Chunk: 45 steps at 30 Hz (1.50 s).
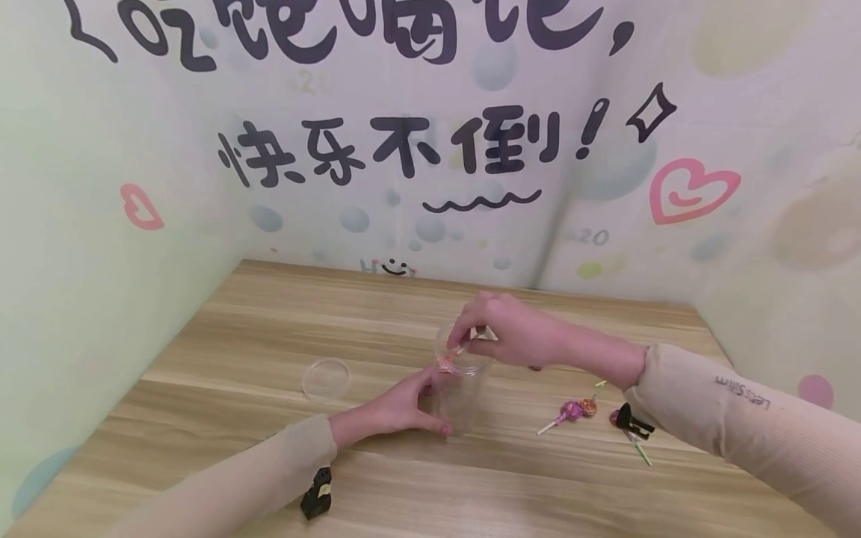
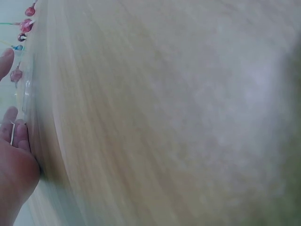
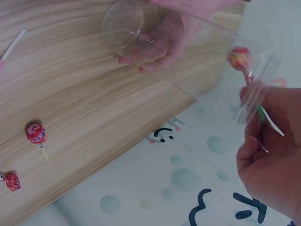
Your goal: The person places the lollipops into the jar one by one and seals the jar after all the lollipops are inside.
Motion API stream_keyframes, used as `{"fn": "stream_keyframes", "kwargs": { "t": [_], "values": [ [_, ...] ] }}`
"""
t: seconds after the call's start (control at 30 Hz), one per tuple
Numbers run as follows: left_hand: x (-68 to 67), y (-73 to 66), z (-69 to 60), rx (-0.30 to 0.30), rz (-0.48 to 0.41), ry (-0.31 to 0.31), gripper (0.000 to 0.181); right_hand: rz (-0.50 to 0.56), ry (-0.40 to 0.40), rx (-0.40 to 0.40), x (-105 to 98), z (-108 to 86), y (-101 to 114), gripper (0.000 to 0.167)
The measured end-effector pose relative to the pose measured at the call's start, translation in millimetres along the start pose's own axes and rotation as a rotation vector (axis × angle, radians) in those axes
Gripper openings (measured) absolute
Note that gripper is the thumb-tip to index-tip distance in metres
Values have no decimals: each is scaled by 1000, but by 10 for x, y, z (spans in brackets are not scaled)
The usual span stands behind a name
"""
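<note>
A tall clear plastic cup (image 1: 464, 409) stands upright on the table. My left hand (image 1: 400, 407) grips its side, thumb and fingers around the wall. Above the rim, my right hand (image 1: 514, 329) pinches a lollipop (image 3: 240, 59) by its stick. That lollipop's orange-red wrapped head hangs inside the cup's mouth, below the rim. Green and white stick pieces also show by the right fingers in the right wrist view; whether they belong to more than one lollipop I cannot tell. In the left wrist view only part of the left hand (image 2: 16, 165) shows at the edge.
A round clear lid (image 1: 326, 379) lies left of the cup. To the right are a purple lollipop (image 1: 571, 410) and an orange one (image 1: 588, 406), others partly covered by the right sleeve. Red lollipops (image 3: 36, 133) appear in the right wrist view. A printed wall stands behind the table.
</note>
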<state>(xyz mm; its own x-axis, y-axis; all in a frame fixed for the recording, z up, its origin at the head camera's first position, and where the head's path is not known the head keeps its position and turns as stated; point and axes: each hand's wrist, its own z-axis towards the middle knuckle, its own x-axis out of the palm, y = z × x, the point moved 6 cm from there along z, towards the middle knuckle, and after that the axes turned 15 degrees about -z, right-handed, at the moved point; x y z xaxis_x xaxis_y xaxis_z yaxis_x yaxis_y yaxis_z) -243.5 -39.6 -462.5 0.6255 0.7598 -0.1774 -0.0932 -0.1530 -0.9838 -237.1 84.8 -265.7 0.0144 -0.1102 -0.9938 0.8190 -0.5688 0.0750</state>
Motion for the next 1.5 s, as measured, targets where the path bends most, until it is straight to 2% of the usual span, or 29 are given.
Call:
{"fn": "stream_keyframes", "kwargs": {
  "t": [0.13, 0.27, 0.5, 0.67, 0.83, 1.07, 1.13, 1.3, 1.5],
  "values": [
    [2, 6, -7, 10, -12, 5, 80, 36, -1, 6, -40, -28, -22, 21],
    [5, 10, -20, 9, -13, 4, 81, 55, -35, 22, -72, -76, -61, 19],
    [1, -16, -15, 10, -27, -2, 94, 60, -136, 109, -162, -220, -211, 21],
    [-5, -8, -20, -4, -16, -9, 96, 75, -151, 181, -205, -370, -340, 23],
    [-6, 21, -17, -18, -1, -19, 91, 74, -168, 252, -234, -575, -478, 24],
    [-11, 4, 7, 13, -1, 2, 60, 23, -270, 280, -261, -895, -631, 23],
    [-16, 7, 3, 8, 0, 5, 62, 8, -299, 290, -256, -1003, -672, 23],
    [-26, 17, -4, -8, -5, -2, 87, -23, -336, 356, -217, -1296, -810, 25],
    [-18, 14, 6, -5, -7, -1, 75, -40, -386, 403, -99, -1647, -907, 31]
  ]
}}
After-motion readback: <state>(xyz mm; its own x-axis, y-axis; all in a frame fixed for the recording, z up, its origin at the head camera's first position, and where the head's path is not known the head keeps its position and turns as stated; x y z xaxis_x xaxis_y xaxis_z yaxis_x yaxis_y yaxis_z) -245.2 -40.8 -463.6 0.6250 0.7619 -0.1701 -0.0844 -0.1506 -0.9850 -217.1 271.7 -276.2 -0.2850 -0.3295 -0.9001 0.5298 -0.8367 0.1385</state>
